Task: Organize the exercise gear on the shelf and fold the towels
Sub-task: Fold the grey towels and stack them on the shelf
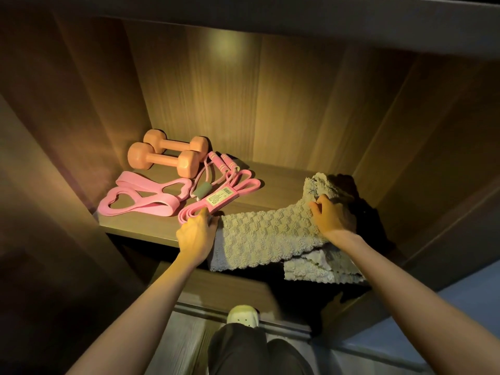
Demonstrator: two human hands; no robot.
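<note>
The towel overhangs the shelf front edge.
The right hand grasps it and the left hand apparently pinches its end; a loose grip lets it slide off, dragging the pink band.

Band label print unreadable, shoe half hidden behind knee

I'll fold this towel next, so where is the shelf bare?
Bare shelf lies mid-back, between the jump rope and the bunched end of the towel, to the back wall. The left is crowded with dumbbells and pink bands; the towel spans the front right.
</note>
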